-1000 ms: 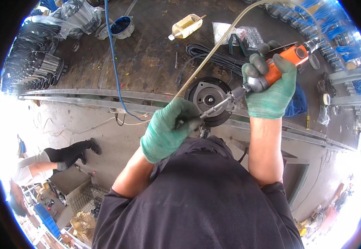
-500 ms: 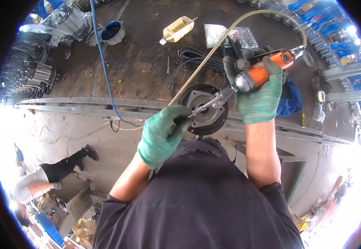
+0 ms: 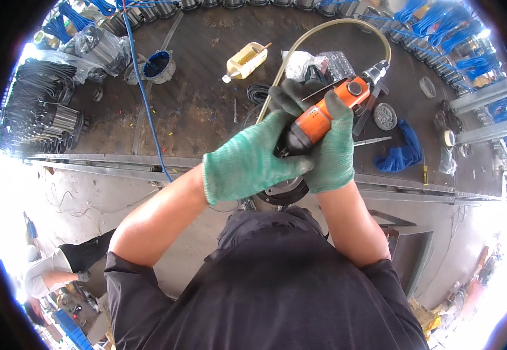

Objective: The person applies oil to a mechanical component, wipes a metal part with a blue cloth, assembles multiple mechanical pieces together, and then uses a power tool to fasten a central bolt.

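Near the round metal part (image 3: 291, 196), the right hand (image 3: 333, 157) clasps the orange air tool (image 3: 321, 118); the left hand (image 3: 250, 160) meets its nose (image 3: 295, 140), seemingly for steadiness, though I cannot tell whether it grips.

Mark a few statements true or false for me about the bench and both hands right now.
1. The right hand holds the orange tool. True.
2. The left hand is on the bottle. False: it is at the front end of the orange tool.
3. A hose runs to the back end of the orange tool. True.
4. The bottle stands upright. False: it lies on its side.
5. The blue cloth lies to the right of both hands. True.
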Tool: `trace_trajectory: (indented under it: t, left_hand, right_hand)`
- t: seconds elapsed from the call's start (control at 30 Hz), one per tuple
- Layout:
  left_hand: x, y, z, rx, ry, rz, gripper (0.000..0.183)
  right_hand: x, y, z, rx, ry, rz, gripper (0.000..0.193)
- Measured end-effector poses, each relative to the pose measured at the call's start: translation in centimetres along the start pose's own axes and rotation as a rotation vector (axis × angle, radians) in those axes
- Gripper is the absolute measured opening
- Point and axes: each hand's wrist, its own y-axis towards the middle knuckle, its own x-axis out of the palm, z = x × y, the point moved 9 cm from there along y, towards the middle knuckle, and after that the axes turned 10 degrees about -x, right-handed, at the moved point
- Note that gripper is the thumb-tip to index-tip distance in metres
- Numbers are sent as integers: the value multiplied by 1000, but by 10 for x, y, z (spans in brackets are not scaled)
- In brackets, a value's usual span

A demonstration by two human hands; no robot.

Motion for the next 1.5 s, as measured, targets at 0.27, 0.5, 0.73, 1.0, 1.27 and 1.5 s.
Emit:
trace_trajectory:
  t: [0.27, 0.5, 0.73, 1.0, 1.27, 1.5]
  left_hand:
    - [17, -4, -9, -236, -339, -211, 51]
    - [13, -2, -19, -70, -196, -45, 45]
    - [42, -25, -31, -358, -571, -405, 46]
    - [10, -9, -19, 90, -151, 67, 62]
    - [39, -21, -43, -411, -398, -321, 39]
    - [12, -6, -33, -99, -177, -44, 38]
  right_hand:
    - [17, -4, -1, 44, 183, -302, 73]
    - [-5, -3, -15, -58, -377, -206, 40]
    - [4, 2, -4, -108, -239, -562, 50]
    - [6, -8, -24, -181, -561, -317, 31]
    - [-7, -10, -6, -153, -395, -440, 48]
    - [-8, -14, -5, -124, -439, -168, 30]
